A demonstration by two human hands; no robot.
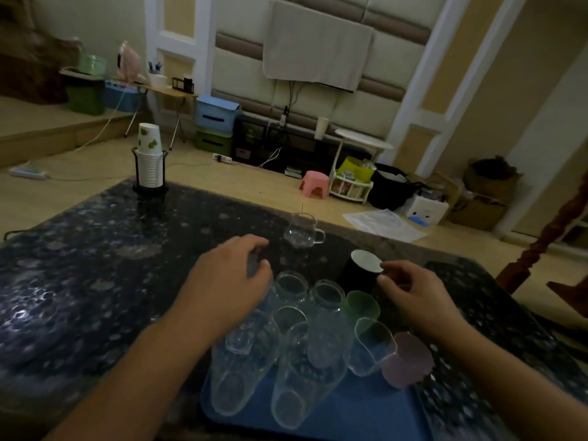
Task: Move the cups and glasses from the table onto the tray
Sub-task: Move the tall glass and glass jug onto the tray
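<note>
A blue tray (pixel 366 409) lies on the dark speckled table (pixel 95 265) right in front of me. It carries several clear glasses (pixel 296 370), a green cup (pixel 362 305) and a mauve cup (pixel 407 361). My right hand (pixel 416 297) pinches the rim of a black cup (pixel 358 272) with a white inside, at the tray's far right corner. My left hand (pixel 232 281) is curled at the tray's far left, and a small clear glass (pixel 254 265) seems to sit between its fingers, blurred. A clear glass mug (pixel 304 230) with a handle stands alone on the table beyond the tray.
A black holder with a stack of paper cups (pixel 149 163) stands at the table's far left corner. Past the far edge is the floor with a pink stool (pixel 315 184), a white rack and boxes. A wooden post (pixel 541 243) rises at right.
</note>
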